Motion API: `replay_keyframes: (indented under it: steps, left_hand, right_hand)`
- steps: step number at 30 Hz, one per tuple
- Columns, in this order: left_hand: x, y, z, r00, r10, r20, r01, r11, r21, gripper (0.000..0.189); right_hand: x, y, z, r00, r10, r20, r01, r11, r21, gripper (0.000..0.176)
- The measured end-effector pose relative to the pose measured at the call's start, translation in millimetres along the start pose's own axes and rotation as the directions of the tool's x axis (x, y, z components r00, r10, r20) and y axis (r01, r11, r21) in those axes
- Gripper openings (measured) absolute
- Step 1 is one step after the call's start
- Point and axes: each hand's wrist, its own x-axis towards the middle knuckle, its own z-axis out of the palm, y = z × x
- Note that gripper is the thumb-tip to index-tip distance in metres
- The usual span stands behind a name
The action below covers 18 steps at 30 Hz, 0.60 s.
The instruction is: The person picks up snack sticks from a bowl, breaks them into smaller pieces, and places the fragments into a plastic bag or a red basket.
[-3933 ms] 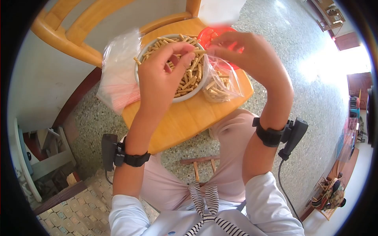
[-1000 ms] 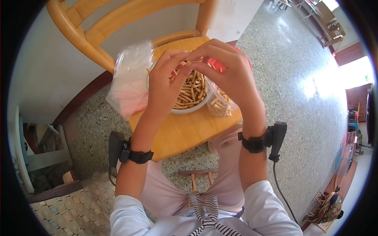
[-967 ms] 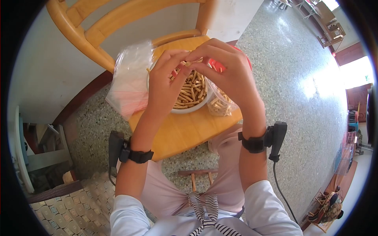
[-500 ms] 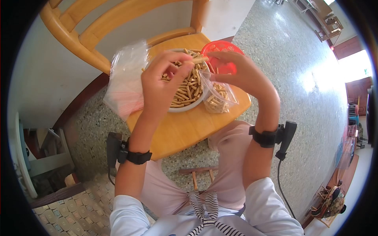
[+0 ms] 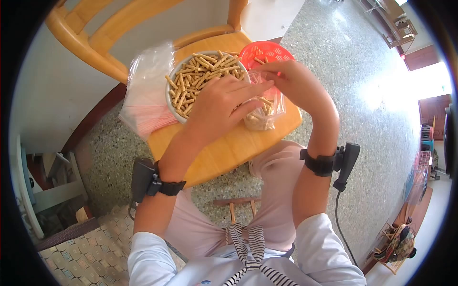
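Observation:
A round light bowl [image 5: 168,95] heaped with short tan sticks [image 5: 205,66] rests on a wooden chair seat [image 5: 214,162]. Beside it, a clear plastic bag [image 5: 260,121] partly filled with such sticks stands upright. My left hand [image 5: 219,105] is over the bowl's near right side, its fingers reaching to the bag's mouth; what they hold, if anything, is hidden. My right hand [image 5: 293,86] pinches the bag's upper edge from the right. Behind the bag sits a red basket [image 5: 267,47] with a few sticks inside.
A stack of flat clear bags [image 5: 148,90] lies left of the bowl and overhangs the seat. The chair's backrest [image 5: 86,47] rises at the upper left. A patterned mat [image 5: 90,252] is at the lower left, and speckled floor [image 5: 372,119] extends to the right.
My left hand has moved from above the bowl, where it held sticks, down and right to the bag. More of the bowl's contents now shows.

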Motion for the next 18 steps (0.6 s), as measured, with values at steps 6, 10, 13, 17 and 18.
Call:
replay_keyframes:
  steps: [6,10,13,17,18]
  left_hand:
    - [-2,-12,-9,0.996,0.07,0.051,-0.064,0.993,-0.103,0.021]
    - [-2,4,-5,0.996,0.079,-0.036,-0.084,0.979,-0.188,0.019]
    - [-5,7,-1,0.996,0.091,-0.025,-0.092,0.993,-0.067,0.02]
    - [-6,1,2,0.993,0.119,-0.01,-0.12,0.99,-0.072,0.02]
    - [-5,2,0,0.993,0.12,0.011,-0.119,0.99,-0.075,0.023]
  right_hand:
    - [-3,3,-10,0.998,0.044,-0.04,-0.046,0.997,-0.057,0.022]
    - [-7,-12,-11,0.997,-0.029,-0.072,0.027,0.999,-0.028,0.021]
    - [-4,-2,-6,0.998,-0.026,-0.051,0.025,1.0,-0.016,0.022]
    - [-3,-3,-9,0.998,-0.025,-0.058,0.026,0.999,0.023,0.021]
    - [-2,1,-4,0.999,0.031,-0.041,-0.033,0.999,-0.041,0.022]
